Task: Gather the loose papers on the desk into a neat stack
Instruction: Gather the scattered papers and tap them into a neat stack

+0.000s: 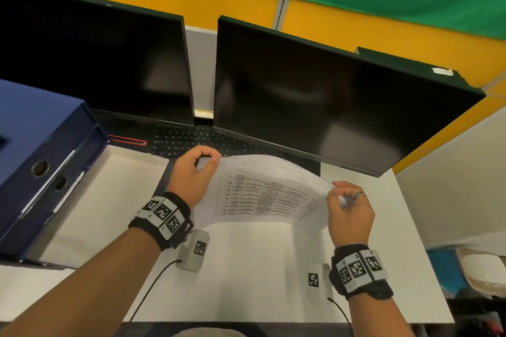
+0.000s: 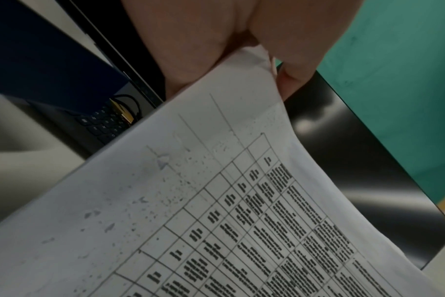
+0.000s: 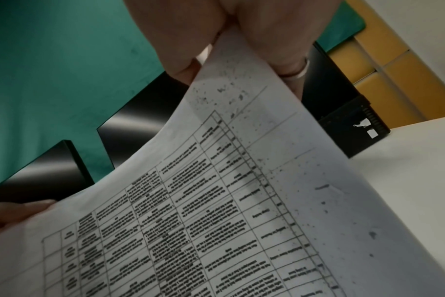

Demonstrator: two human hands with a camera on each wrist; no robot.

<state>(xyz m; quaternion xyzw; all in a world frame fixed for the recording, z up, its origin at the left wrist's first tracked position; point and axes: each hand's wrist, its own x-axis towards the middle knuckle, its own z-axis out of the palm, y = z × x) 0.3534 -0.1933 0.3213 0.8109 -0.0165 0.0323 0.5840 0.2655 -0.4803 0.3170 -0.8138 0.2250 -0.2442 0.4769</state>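
The papers (image 1: 262,194) are held up off the desk (image 1: 246,268), just in front of the keyboard (image 1: 191,141), bowed into an arch with the printed table facing the person. The left hand (image 1: 193,172) pinches the papers' left end, thumb on the near face and fingers curled behind. The right hand (image 1: 349,210) grips the right end the same way; a ring (image 1: 358,195) sits on one finger. The sheets fan slightly along the far edge, so their edges are not flush; how many there are is hard to tell, perhaps a dozen. Behind the keyboard stand 2 dark monitors (image 1: 315,101). Left of the keyboard lie blue binders (image 1: 41,159). Both wrists wear marker bands (image 1: 164,213).
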